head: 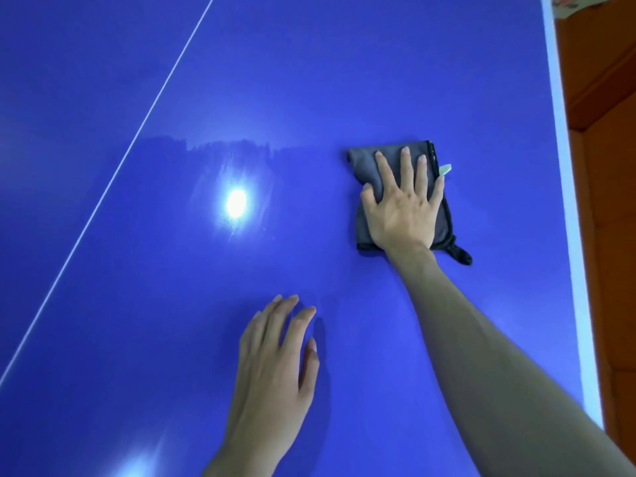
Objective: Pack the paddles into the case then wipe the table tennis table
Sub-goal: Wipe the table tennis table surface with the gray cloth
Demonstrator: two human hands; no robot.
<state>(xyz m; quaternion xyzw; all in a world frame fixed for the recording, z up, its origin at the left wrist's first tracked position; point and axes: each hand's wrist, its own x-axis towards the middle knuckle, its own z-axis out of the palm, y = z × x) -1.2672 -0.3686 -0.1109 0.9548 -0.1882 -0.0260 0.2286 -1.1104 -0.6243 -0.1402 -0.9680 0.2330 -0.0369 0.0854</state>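
Note:
A folded grey cloth (366,166) with a black hem and a small pale green tag lies flat on the blue table tennis table (275,80), right of centre. My right hand (401,204) presses down on the cloth with its fingers spread and straight. Nearer to me, my left hand (275,359) rests flat on the bare table top, fingers straight and pointing away. A damp, streaky patch shines on the surface left of the cloth. No paddles and no case are in view.
A thin white centre line (113,177) runs diagonally across the left part of the table. The white side edge (564,166) borders the table at right, with an orange-brown floor (609,201) beyond it. A lamp's reflection (236,203) glares mid-table.

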